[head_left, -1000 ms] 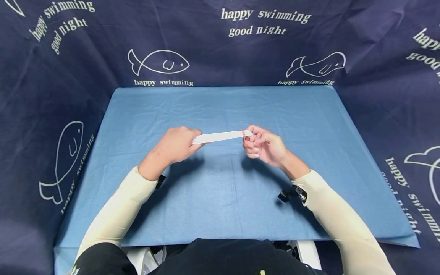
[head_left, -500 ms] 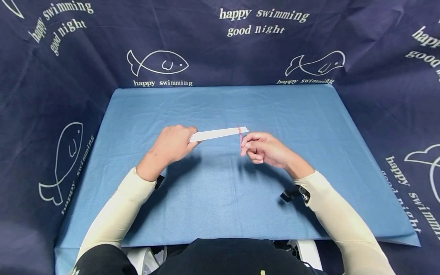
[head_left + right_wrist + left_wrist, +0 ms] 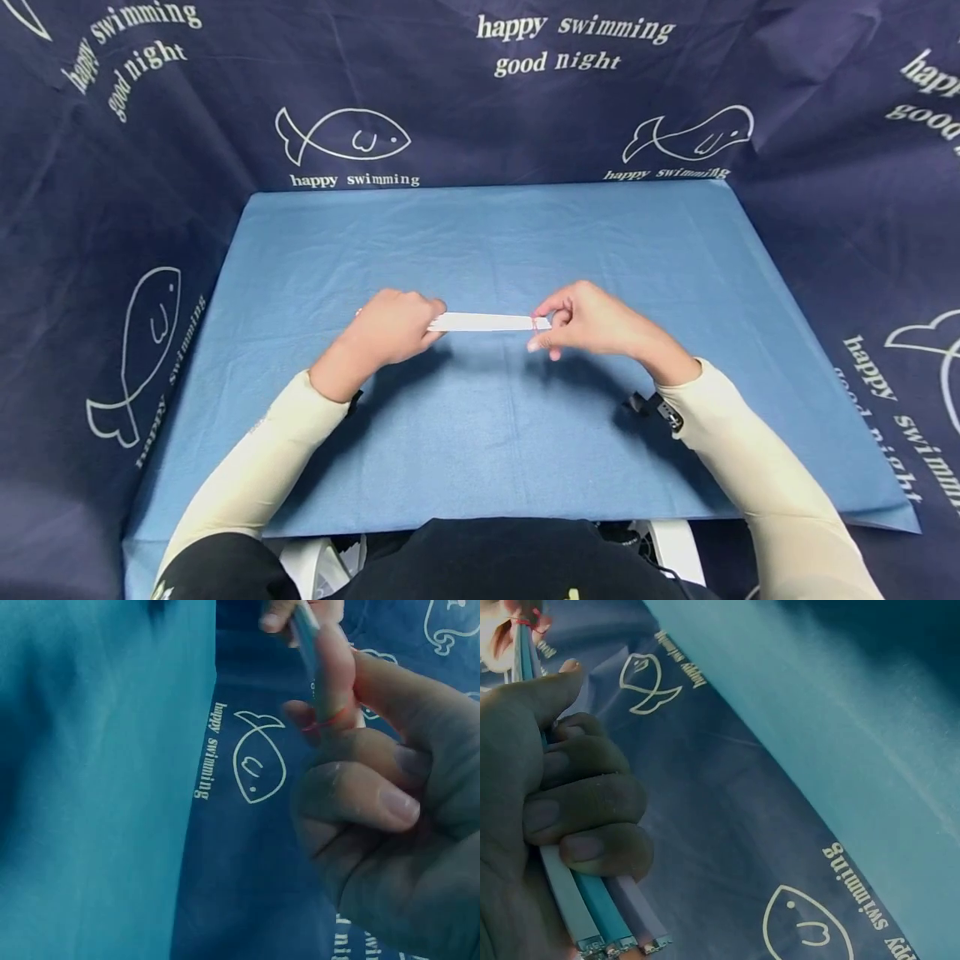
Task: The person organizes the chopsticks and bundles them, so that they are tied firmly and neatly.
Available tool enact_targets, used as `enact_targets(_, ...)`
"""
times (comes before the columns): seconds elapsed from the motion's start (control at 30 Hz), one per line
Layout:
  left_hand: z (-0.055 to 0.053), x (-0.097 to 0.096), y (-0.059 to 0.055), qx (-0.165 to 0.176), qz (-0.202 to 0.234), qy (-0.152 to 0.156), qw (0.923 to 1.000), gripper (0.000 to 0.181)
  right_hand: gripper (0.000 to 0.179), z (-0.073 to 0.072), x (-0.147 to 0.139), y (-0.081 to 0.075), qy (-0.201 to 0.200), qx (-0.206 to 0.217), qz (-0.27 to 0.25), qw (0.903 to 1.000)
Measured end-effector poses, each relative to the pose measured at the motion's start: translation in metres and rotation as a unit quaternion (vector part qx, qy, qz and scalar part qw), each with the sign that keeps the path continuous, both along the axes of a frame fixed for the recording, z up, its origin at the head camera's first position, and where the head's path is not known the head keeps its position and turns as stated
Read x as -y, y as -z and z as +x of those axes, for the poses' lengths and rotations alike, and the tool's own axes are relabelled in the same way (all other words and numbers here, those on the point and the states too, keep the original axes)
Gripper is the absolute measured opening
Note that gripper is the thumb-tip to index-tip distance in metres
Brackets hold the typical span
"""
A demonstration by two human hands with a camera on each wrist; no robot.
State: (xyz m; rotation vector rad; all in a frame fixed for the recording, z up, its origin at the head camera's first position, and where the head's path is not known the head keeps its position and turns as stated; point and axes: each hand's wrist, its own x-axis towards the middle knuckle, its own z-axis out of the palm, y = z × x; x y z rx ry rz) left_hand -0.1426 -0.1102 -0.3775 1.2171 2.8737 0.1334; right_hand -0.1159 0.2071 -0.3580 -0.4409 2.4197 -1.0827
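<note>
A bundle of long, flat white strips (image 3: 487, 322) is held level above the table, gripped at its left end by my left hand (image 3: 393, 327). In the left wrist view, fingers curl round several strips (image 3: 592, 896), whose ends stick out below the little finger. A thin red rubber band (image 3: 534, 322) circles the bundle near its right end. My right hand (image 3: 596, 323) is at that end, with thumb and index finger bent about the band. Seen from the right wrist, the band (image 3: 330, 720) stretches across the fingers beside the strips.
Blue cloth covers the table (image 3: 480, 450). Dark blue curtains (image 3: 480, 108) with fish drawings and lettering stand at the back and both sides. White chair parts (image 3: 675, 550) show below the front edge.
My right hand first drew the band down, away from the bundle's end, and is now back around that end. The bundle has come lower and nearer, tilting to almost level.
</note>
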Motion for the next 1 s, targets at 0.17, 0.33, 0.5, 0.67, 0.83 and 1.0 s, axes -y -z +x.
enact_targets(0.17, 0.002, -0.011, 0.008, 0.028, -0.015, 0.031, 0.999, 0.016, 0.028, -0.002, -0.002, -0.013, -0.082, 0.03, 0.079, 0.993)
enact_targets(0.33, 0.004, -0.02, 0.01, 0.073, -0.011, 0.07, 0.9948, 0.015, 0.021, -0.015, -0.002, -0.022, -0.21, 0.086, 0.087, 0.97)
enact_targets(0.5, 0.008, -0.021, 0.003, 0.074, 0.003, 0.084, 0.9937, 0.023, 0.027, -0.031, 0.002, -0.019, -0.304, 0.161, 0.01, 0.9388)
enact_targets(0.67, 0.009, -0.021, -0.002, 0.058, 0.024, 0.099, 0.9931, 0.028, 0.021, -0.032, 0.013, -0.013, -0.321, 0.175, -0.03, 0.9303)
enact_targets(0.83, 0.008, -0.014, -0.004, 0.058, 0.03, 0.087, 0.994, 0.027, 0.016, -0.027, 0.018, -0.008, -0.29, 0.127, -0.059, 0.9469)
enact_targets(1.0, 0.008, -0.012, -0.003, 0.079, 0.031, 0.073, 0.9937, 0.026, 0.01, -0.024, 0.018, -0.001, -0.263, 0.094, -0.093, 0.9556)
